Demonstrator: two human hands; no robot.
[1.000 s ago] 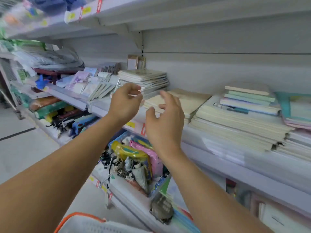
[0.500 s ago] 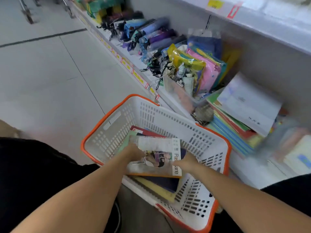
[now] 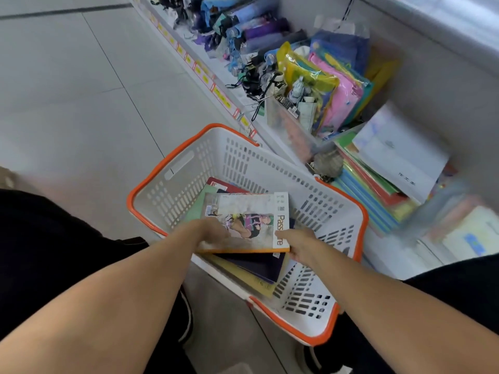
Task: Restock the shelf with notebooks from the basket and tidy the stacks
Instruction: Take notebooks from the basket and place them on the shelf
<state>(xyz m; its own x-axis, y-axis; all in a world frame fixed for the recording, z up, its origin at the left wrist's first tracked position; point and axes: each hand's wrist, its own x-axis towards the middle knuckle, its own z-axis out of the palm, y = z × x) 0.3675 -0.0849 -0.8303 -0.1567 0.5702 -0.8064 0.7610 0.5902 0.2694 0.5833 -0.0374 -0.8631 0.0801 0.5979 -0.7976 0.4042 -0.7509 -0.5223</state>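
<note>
A white basket with an orange rim (image 3: pixel 235 155) sits on the floor in front of me. Inside it lies a pile of notebooks; the top one has a picture cover and an orange spine (image 3: pixel 251 211). My left hand (image 3: pixel 209 232) grips its near left edge and my right hand (image 3: pixel 298 242) grips its near right corner, thumb on the cover. Under it I see a green notebook (image 3: pixel 201 203), a red one (image 3: pixel 224 184), a dark purple one (image 3: pixel 259 265) and a yellow one (image 3: pixel 251 282).
The bottom shelf (image 3: pixel 270 130) runs along the right with folded umbrellas (image 3: pixel 243 25), coloured plastic pouches (image 3: pixel 332 85) and stacked folders with white paper (image 3: pixel 391 155). Grey tiled floor (image 3: pixel 81 90) lies to the left. My dark-clothed legs flank the basket.
One second ago both hands were up at the notebook stacks on the upper shelf. I have since looked down, and both hands now hold the top notebook in the basket, raised slightly.
</note>
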